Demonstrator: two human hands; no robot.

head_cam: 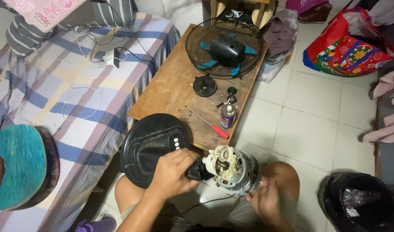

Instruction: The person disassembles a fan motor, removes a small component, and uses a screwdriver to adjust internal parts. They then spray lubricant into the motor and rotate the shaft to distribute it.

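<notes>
My left hand [174, 172] grips the black neck of a fan stand, just beside the grey fan motor [232, 167] with its white front plate and bare shaft facing up. My right hand [266, 201] wraps the underside of the motor housing at its lower right. The round black fan base [149, 144] with white buttons leans against my left knee, behind my left hand. Both hands sit over my lap, below the near edge of the wooden table [175, 86].
On the table lie a red-handled screwdriver [207, 123], a small spray can [228, 116], a black round cap [204, 86], loose small parts and a fan cage with blue blades [224, 47]. A checked bed [55, 99] and guitar [16, 165] are left; a black bin [362, 206] is right.
</notes>
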